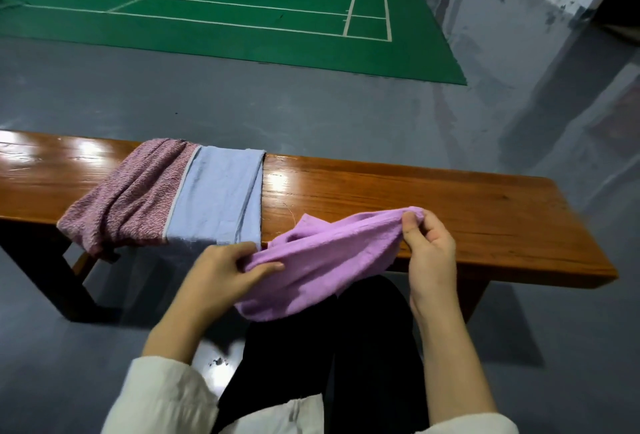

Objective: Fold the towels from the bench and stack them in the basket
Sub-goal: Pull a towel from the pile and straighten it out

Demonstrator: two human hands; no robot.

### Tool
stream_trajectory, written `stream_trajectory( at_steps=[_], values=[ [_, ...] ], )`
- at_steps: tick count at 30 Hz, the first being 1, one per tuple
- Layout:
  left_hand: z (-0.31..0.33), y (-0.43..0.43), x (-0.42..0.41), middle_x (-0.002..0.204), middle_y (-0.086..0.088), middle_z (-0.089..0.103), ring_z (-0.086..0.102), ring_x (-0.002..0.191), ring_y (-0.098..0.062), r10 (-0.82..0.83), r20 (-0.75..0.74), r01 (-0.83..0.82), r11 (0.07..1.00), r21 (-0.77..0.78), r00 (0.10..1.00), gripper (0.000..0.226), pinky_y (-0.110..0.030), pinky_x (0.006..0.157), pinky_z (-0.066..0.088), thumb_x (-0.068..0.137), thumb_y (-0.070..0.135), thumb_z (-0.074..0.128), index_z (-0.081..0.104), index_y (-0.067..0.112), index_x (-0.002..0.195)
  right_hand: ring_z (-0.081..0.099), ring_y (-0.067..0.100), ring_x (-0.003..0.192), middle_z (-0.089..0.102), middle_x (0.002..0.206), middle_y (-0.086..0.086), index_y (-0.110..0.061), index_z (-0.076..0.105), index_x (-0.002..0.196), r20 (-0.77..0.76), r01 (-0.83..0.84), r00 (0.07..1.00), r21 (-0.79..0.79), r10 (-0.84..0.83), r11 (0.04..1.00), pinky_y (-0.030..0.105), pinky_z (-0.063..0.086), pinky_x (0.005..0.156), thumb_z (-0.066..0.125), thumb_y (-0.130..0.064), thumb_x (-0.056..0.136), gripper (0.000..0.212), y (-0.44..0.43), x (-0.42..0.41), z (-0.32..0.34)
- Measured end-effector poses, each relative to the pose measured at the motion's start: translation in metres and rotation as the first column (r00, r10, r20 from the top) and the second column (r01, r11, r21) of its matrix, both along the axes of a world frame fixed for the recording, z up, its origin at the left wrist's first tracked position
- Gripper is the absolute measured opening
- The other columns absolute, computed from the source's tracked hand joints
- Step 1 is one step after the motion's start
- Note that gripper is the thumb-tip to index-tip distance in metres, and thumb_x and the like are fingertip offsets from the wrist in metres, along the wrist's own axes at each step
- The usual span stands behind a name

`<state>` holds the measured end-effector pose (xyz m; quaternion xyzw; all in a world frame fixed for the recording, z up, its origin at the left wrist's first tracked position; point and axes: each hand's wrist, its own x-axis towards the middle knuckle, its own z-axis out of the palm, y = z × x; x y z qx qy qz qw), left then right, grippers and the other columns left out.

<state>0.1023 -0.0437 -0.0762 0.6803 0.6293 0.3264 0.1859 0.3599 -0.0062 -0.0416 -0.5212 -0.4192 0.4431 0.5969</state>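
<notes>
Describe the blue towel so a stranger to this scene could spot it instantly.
Start at the wooden bench. Two towels drape over its left part. The blue towel is the right one: smooth and pale, unlike the speckled pink towel.

I am looking down at a wooden bench (450,191) crossing the middle of the frame. The left hand (225,271) is gripping one end of a lilac towel (322,260) at lower centre, while the right hand (429,246) is pinching its other end just over the bench. A pink towel (128,198) and a pale blue towel (221,198) are lying side by side, touching, left of centre, draping over the near edge. A green court (207,0) is filling the upper left
</notes>
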Motion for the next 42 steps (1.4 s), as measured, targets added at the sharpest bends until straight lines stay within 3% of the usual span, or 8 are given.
stream_trajectory(
  at_steps=[12, 17, 24, 28, 32, 36, 39, 42],
  values=[
    [0.017, 0.031, -0.084, 0.089, 0.006, 0.062, 0.065, 0.077, -0.019, -0.046, -0.627, 0.139, 0.985, 0.101, 0.778, 0.029, -0.031, 0.063, 0.041, 0.085, 0.048, 0.037, 0.058, 0.028, 0.087, 0.04, 0.007, 0.073, 0.046, 0.074, -0.004, -0.018, 0.054, 0.075, -0.064, 0.181, 0.982, 0.08, -0.176, 0.98, 0.024, 0.033, 0.066, 0.047, -0.017, 0.1, 0.025, 0.034, -0.001, -0.007],
    [0.06, 0.047, -0.088, 0.084, -0.007, 0.065, 0.064, 0.066, -0.031, 0.081, -0.596, 0.105, 0.957, 0.27, 0.799, 0.029, -0.034, 0.051, 0.049, 0.089, 0.037, 0.05, 0.065, 0.013, 0.093, 0.041, 0.005, 0.078, 0.048, 0.079, -0.005, -0.018, 0.055, 0.076, -0.094, 0.181, 0.981, 0.098, -0.172, 0.979, 0.023, 0.036, 0.073, 0.048, -0.012, 0.099, 0.025, 0.062, -0.005, 0.01],
    [0.106, 0.054, -0.075, 0.104, -0.012, 0.07, 0.066, 0.089, -0.037, 0.309, -0.522, -0.129, 0.927, 0.351, 0.795, 0.032, -0.039, 0.064, 0.048, 0.087, 0.023, 0.067, 0.061, 0.015, 0.117, 0.034, 0.003, 0.066, 0.04, 0.07, -0.007, -0.02, 0.047, 0.07, -0.052, 0.14, 0.99, 0.172, -0.133, 0.975, 0.019, 0.031, 0.06, 0.047, -0.013, 0.1, 0.031, 0.084, 0.0, 0.051],
    [0.143, 0.062, -0.065, 0.101, -0.007, 0.07, 0.066, 0.092, -0.034, 0.356, -0.534, -0.147, 0.908, 0.393, 0.767, 0.015, -0.041, 0.071, 0.05, 0.088, 0.023, 0.066, 0.074, 0.019, 0.099, 0.037, 0.003, 0.066, 0.044, 0.069, -0.009, -0.021, 0.05, 0.071, 0.015, 0.15, 0.987, 0.222, -0.158, 0.963, 0.019, 0.032, 0.06, 0.047, -0.019, 0.1, 0.03, 0.09, 0.002, 0.083],
    [0.173, 0.07, -0.058, 0.099, -0.013, 0.061, 0.06, 0.087, -0.037, 0.309, -0.407, -0.101, 0.884, 0.457, 0.86, 0.004, -0.046, 0.073, 0.052, 0.08, 0.01, 0.072, 0.075, 0.009, 0.083, 0.045, 0.006, 0.077, 0.053, 0.076, -0.009, -0.018, 0.058, 0.087, 0.033, 0.183, 0.98, 0.264, -0.198, 0.947, 0.023, 0.037, 0.068, 0.047, -0.023, 0.1, 0.018, 0.091, 0.008, 0.109],
    [0.18, 0.077, -0.061, 0.121, -0.014, 0.048, 0.043, 0.115, -0.03, 0.195, -0.13, -0.135, 0.92, 0.367, 0.972, 0.004, -0.035, 0.099, 0.036, 0.084, 0.009, 0.069, 0.066, 0.01, 0.086, 0.049, 0.004, 0.081, 0.059, 0.091, -0.005, -0.02, 0.06, 0.097, 0.062, 0.208, 0.97, 0.295, -0.236, 0.933, 0.006, 0.038, 0.062, 0.049, -0.028, 0.099, 0.013, 0.084, 0.022, 0.128],
    [0.183, 0.071, -0.049, 0.087, -0.004, 0.058, 0.052, 0.082, -0.017, 0.122, 0.31, -0.217, 0.93, 0.296, 0.943, 0.017, -0.026, 0.072, 0.046, 0.092, 0.006, 0.056, 0.056, 0.021, 0.084, 0.047, 0.002, 0.074, 0.058, 0.082, -0.006, -0.018, 0.059, 0.093, 0.111, 0.174, 0.968, 0.348, -0.225, 0.921, 0.012, 0.039, 0.065, 0.05, -0.023, 0.099, 0.013, 0.077, 0.026, 0.139],
    [0.193, 0.065, -0.037, 0.075, 0.002, 0.058, 0.05, 0.066, -0.005, 0.077, 0.489, -0.28, 0.891, 0.357, 0.869, 0.015, -0.016, 0.06, 0.043, 0.091, 0.013, 0.061, 0.058, 0.023, 0.081, 0.04, 0.0, 0.064, 0.05, 0.071, -0.01, -0.021, 0.053, 0.077, 0.073, 0.215, 0.962, 0.396, -0.264, 0.893, 0.012, 0.035, 0.059, 0.049, -0.017, 0.099, 0.022, 0.075, 0.031, 0.153]
  ],
)
